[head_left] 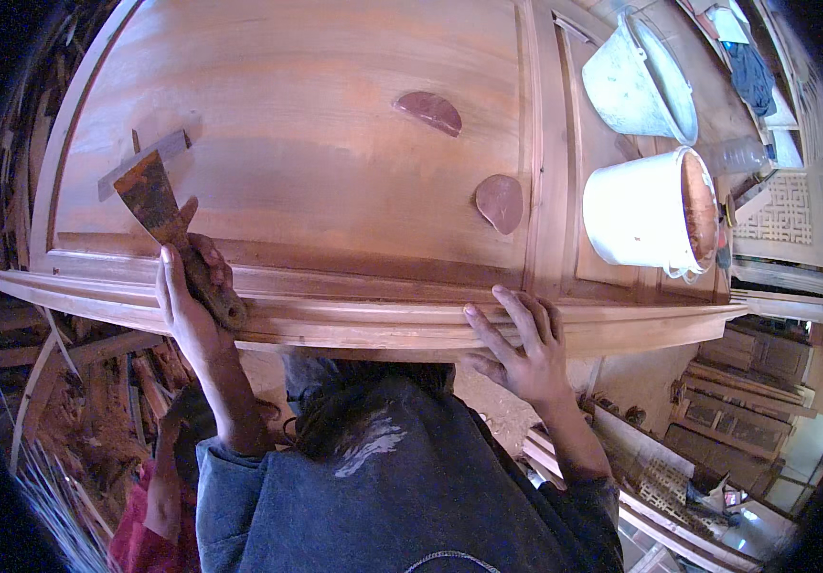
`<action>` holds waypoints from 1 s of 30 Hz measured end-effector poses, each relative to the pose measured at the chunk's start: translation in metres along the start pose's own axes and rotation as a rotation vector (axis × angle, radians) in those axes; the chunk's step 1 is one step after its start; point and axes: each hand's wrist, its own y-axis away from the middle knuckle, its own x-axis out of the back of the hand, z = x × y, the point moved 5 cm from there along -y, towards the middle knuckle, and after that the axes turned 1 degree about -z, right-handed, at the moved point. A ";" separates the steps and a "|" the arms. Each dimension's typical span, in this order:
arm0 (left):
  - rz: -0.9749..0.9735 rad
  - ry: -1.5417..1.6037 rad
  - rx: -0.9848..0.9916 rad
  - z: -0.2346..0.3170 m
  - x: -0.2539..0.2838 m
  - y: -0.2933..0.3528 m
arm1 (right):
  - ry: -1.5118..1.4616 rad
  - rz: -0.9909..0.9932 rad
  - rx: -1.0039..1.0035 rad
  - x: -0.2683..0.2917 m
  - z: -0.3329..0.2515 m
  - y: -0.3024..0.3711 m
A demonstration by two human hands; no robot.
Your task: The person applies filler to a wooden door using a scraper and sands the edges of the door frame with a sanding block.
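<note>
My left hand (199, 291) is closed around the handle of a putty knife (150, 199) whose broad blade is coated in orange-brown filler. The blade points up and to the left, over a large framed wooden panel (316, 181). Close by the blade tip, a flat grey metal strip (171, 148) is partly hidden behind it. My right hand (526, 349) has its fingers spread and rests on the near moulded edge of the panel, holding nothing. Two flat reddish-brown pieces, one half-round (430, 112) and one rounded (500, 203), lie on the panel.
A white bucket (636, 210) with orange-brown contents stands on the panel's right part, beside a whitish-grey bucket (631, 81). A clear plastic bottle (738, 155) is behind them. Wood scraps (96, 401) fill the left. A person's red sleeve (149, 520) shows lower left.
</note>
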 end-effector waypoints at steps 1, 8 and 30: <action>-0.008 0.002 -0.007 0.000 0.001 -0.001 | 0.011 0.008 0.020 -0.001 0.002 0.000; -0.051 0.011 -0.015 -0.004 0.001 -0.003 | 0.035 0.058 -0.046 0.017 0.018 0.012; 0.041 0.060 -0.002 -0.008 0.009 -0.002 | -1.747 0.187 -1.044 0.000 -0.032 0.031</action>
